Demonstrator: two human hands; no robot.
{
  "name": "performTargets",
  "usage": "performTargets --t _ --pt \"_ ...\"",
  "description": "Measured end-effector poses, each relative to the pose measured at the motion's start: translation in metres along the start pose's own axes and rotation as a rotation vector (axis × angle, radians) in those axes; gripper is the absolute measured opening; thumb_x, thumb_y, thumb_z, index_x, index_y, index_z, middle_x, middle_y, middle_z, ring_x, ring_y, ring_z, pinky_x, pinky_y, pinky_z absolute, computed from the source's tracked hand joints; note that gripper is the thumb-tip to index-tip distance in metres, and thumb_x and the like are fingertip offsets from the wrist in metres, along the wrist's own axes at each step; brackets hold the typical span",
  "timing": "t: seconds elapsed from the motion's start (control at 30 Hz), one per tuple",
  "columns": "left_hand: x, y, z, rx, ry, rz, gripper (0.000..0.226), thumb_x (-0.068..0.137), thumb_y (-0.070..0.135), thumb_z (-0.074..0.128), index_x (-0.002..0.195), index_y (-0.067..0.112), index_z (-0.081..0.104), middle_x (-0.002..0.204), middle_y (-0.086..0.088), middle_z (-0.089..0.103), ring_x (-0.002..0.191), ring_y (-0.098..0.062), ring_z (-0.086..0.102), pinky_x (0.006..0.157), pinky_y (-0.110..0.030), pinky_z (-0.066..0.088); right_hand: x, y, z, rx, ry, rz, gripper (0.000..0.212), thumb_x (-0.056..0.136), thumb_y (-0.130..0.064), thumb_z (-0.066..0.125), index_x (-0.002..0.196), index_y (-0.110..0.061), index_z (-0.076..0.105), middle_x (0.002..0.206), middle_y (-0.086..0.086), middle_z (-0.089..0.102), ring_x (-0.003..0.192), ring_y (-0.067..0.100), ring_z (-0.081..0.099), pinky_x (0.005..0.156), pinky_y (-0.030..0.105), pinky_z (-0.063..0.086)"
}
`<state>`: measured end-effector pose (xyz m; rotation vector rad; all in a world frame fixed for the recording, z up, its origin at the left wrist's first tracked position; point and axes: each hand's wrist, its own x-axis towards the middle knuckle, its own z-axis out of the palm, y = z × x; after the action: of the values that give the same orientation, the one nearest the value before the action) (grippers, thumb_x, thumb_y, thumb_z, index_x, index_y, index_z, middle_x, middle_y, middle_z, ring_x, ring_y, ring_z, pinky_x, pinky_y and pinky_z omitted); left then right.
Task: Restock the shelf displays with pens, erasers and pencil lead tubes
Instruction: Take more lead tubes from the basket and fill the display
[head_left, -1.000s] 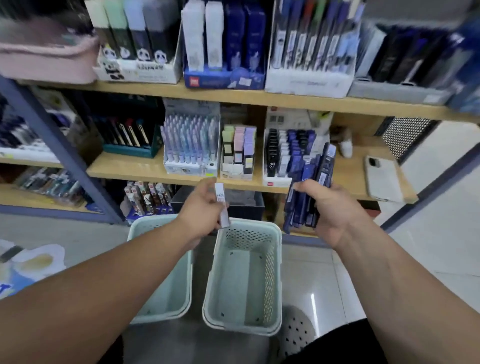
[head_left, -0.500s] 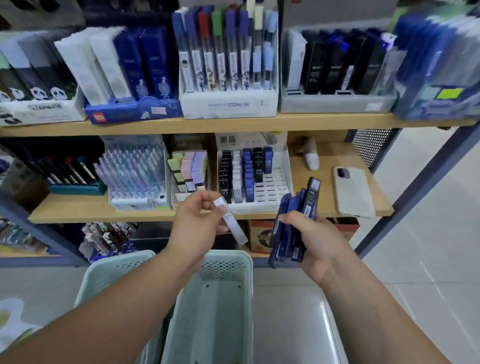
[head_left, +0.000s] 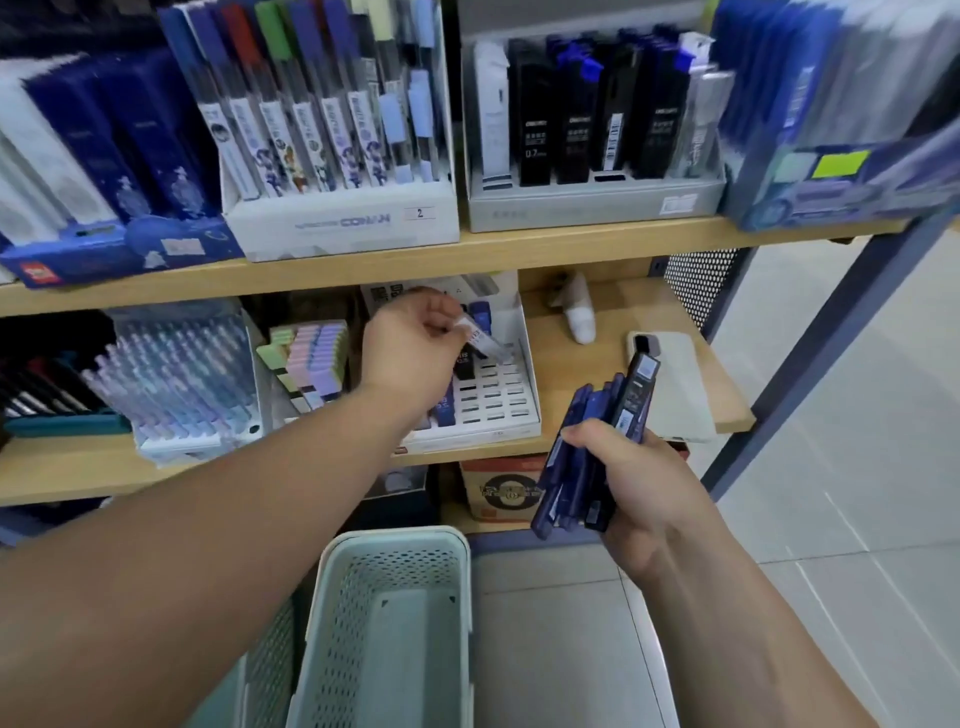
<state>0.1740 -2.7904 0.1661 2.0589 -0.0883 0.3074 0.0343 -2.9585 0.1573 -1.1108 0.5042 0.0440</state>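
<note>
i see a matt wooden shelf (head_left: 571, 249) at twelve o'clock, a smooth perforated plastic basket (head_left: 400, 538) at six, and glossy plastic lead tubes (head_left: 576, 457) at four.

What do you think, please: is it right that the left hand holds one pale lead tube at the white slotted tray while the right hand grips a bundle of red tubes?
Not quite: the head view shows the bundle in the right hand is dark blue, not red. The left hand does hold one pale lead tube at the white slotted tray.
</note>
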Motion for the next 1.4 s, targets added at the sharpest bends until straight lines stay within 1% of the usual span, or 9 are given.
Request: performTargets --t 0.1,0.23,0.33,0.53,0.67,0.93,1.13,1.3,1.4 --pt "0.021 -0.005 0.011 0.104 -0.015 0.032 0.019 0.085 0.021 0.075 0.079 0.033 0.062 0.082 0.014 0.069 0.085 -0.009 0.067 0.086 -0.028 0.055 0.002 0.002 -0.005 0.002 0.005 -0.013 0.017 0.085 -0.006 0.066 0.103 -0.007 0.064 0.078 0.018 0.067 0.069 0.033 0.066 0.056 0.037 0.051" --pt "0.034 -0.008 0.023 0.220 -0.076 0.103 0.012 0.088 0.026 0.072 0.097 0.031 0.066 0.092 0.015 0.069 0.095 -0.008 0.066 0.095 -0.028 0.050 0.005 0.002 -0.006 -0.006 0.005 -0.010 0.020 0.084 -0.006 0.067 0.104 -0.006 0.065 0.080 0.019 0.067 0.071 0.035 0.066 0.058 0.038 0.051" --pt "0.039 -0.007 0.030 0.275 -0.122 0.137 0.010 0.091 0.027 0.070 0.098 0.032 0.064 0.097 0.015 0.067 0.094 -0.006 0.063 0.088 -0.021 0.047 0.007 0.005 -0.003 -0.007 0.002 0.011 0.016 0.084 -0.005 0.067 0.100 -0.007 0.065 0.079 0.020 0.068 0.066 0.034 0.067 0.050 0.034 0.050" --pt "0.060 -0.008 0.042 0.379 -0.199 0.170 0.009 0.094 0.025 0.065 0.102 0.025 0.068 0.105 0.013 0.070 0.099 -0.006 0.064 0.085 -0.022 0.046 0.010 0.007 0.000 -0.003 0.002 0.037 0.016 0.085 -0.003 0.067 0.099 -0.011 0.063 0.076 0.016 0.069 0.060 0.030 0.068 0.048 0.034 0.050" --pt "0.070 -0.014 0.043 0.406 -0.259 0.210 0.004 0.091 0.023 0.068 0.094 0.024 0.067 0.107 0.009 0.071 0.101 -0.011 0.065 0.094 -0.034 0.053 0.013 0.006 0.002 0.009 0.001 0.028 0.014 0.085 -0.002 0.066 0.094 -0.013 0.065 0.074 0.014 0.069 0.057 0.028 0.067 0.050 0.035 0.052" --pt "0.082 -0.009 0.048 0.410 -0.329 0.158 0.014 0.095 0.026 0.063 0.086 0.035 0.060 0.101 0.010 0.066 0.101 -0.015 0.063 0.100 -0.037 0.049 0.018 0.007 0.005 0.007 0.005 0.037 0.015 0.084 -0.003 0.068 0.096 -0.011 0.065 0.076 0.014 0.069 0.062 0.030 0.068 0.052 0.037 0.053" --pt "0.084 -0.013 0.049 0.423 -0.348 0.187 0.010 0.096 0.022 0.064 0.102 0.028 0.069 0.113 0.005 0.069 0.106 -0.017 0.063 0.102 -0.036 0.049 0.020 0.009 0.001 0.019 0.051 0.051 0.023 0.082 -0.003 0.069 0.104 -0.009 0.066 0.105 0.026 0.073 0.086 0.045 0.072 0.061 0.049 0.060" --pt "0.079 -0.009 0.050 0.471 -0.327 0.213 0.019 0.097 0.026 0.063 0.113 0.026 0.072 0.119 0.007 0.069 0.109 -0.016 0.062 0.102 -0.032 0.047 0.019 0.009 0.001 0.007 0.041 0.059 0.022 0.082 -0.004 0.069 0.102 -0.012 0.065 0.104 0.026 0.073 0.077 0.038 0.071 0.054 0.038 0.054" --pt "0.076 -0.008 0.050 0.512 -0.337 0.233 0.017 0.095 0.027 0.065 0.110 0.025 0.074 0.117 0.006 0.070 0.108 -0.016 0.062 0.101 -0.034 0.049 0.019 0.010 0.002 -0.004 0.048 0.051 0.022 0.082 -0.005 0.069 0.102 -0.012 0.065 0.104 0.026 0.072 0.077 0.038 0.072 0.057 0.041 0.056"
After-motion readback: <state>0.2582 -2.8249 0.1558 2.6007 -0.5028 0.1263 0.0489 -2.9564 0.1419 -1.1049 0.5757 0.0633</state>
